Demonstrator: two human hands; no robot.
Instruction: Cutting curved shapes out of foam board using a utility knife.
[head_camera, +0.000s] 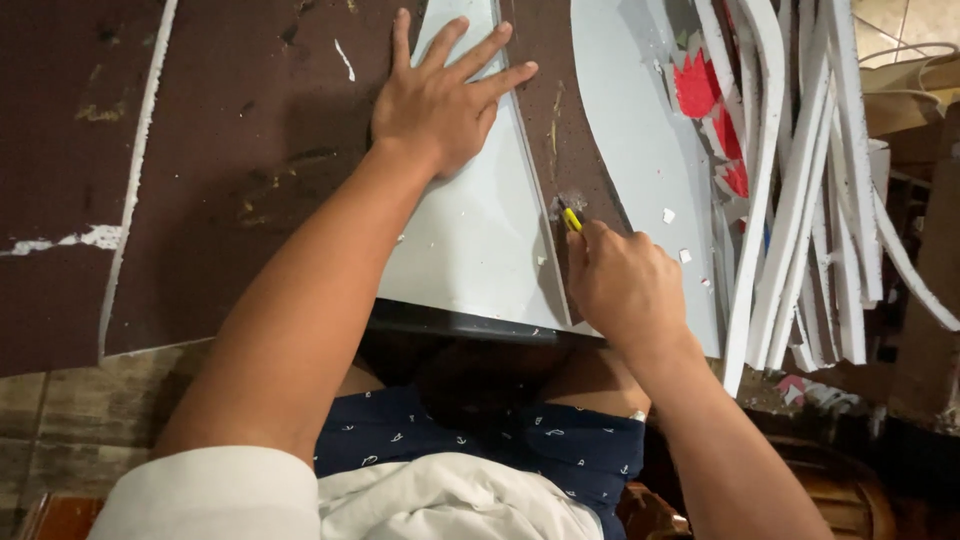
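My left hand (437, 98) lies flat, fingers spread, pressing a pale grey sheet (470, 235) down on a dark brown board (240, 140). My right hand (622, 285) is closed around a yellow utility knife (570, 218); its tip sits at the sheet's right edge, where a cut line runs up between the grey wedge under my left hand and a curved grey piece (640, 140). Small white crumbs lie by the blade.
A pile of long white offcut strips (800, 190) and red scraps (698, 88) lies to the right. The brown board has a cut edge and white chips at left (120, 200). Tiled floor (80, 410) and my lap are below the board's near edge.
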